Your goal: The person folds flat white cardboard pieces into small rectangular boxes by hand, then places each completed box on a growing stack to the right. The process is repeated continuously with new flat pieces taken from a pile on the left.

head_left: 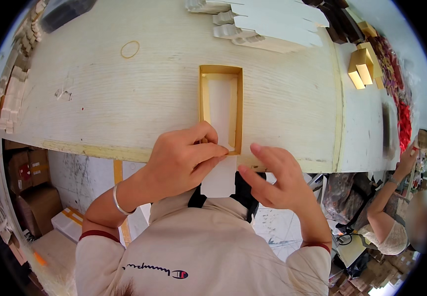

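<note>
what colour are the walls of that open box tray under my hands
Gold, or tan-gold, around a white floor. The box tray shows best in the head view, the left hand pinching its near end.

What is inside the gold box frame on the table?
A white strip lies inside the gold box frame, running out past the table edge. The left hand covers its near corner.
</note>
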Available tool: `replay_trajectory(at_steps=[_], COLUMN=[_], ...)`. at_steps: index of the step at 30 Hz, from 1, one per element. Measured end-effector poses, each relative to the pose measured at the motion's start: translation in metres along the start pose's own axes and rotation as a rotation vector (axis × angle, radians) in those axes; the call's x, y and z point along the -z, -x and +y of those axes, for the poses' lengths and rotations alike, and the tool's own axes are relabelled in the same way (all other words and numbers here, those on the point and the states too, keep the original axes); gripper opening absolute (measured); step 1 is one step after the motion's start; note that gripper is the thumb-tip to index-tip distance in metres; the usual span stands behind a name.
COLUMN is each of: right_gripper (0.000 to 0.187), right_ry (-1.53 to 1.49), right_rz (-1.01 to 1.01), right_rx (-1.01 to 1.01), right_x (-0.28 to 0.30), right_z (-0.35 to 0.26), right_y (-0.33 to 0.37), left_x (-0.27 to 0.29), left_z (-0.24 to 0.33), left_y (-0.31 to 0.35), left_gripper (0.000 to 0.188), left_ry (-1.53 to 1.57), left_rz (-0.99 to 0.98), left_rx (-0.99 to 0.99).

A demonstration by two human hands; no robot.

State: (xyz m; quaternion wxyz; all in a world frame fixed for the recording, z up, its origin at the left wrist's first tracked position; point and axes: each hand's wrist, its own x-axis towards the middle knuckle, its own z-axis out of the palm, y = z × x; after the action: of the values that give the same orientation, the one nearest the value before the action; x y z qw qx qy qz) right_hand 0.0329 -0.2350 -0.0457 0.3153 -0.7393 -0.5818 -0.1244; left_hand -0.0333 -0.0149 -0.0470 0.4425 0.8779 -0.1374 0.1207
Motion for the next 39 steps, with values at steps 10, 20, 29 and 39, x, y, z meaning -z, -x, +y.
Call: replay_trajectory(at_steps=[10, 20, 29, 39], right_gripper=[0.02, 0.029, 0.033, 0.028], right_ry=[-0.068, -0.637, -0.4, 0.182], right_rz=[0.064, 0.135, 0.078, 0.087], right_rx=[0.069, -0.41, -0.313, -0.074], right_x=[-0.017, -0.018, -0.021, -0.031], right_z=[0.007, 0.002, 0.002, 0.01], right_y=[-0.023, -0.036, -0.036, -0.034], left_x=[0.007, 0.035, 0.01, 0.005], left_z=[0.004, 0.003, 0.007, -0.003], left_y=[-0.003, -0.007, 0.001, 0.001], left_gripper=[0.015, 0.027, 0.036, 0.024], left_ry=[0.069, 0.384, 0.312, -0.342], left_rz=[-0.056, -0.31, 0.083, 0.223], left_rx=[0.079, 0.264, 0.246, -0.175])
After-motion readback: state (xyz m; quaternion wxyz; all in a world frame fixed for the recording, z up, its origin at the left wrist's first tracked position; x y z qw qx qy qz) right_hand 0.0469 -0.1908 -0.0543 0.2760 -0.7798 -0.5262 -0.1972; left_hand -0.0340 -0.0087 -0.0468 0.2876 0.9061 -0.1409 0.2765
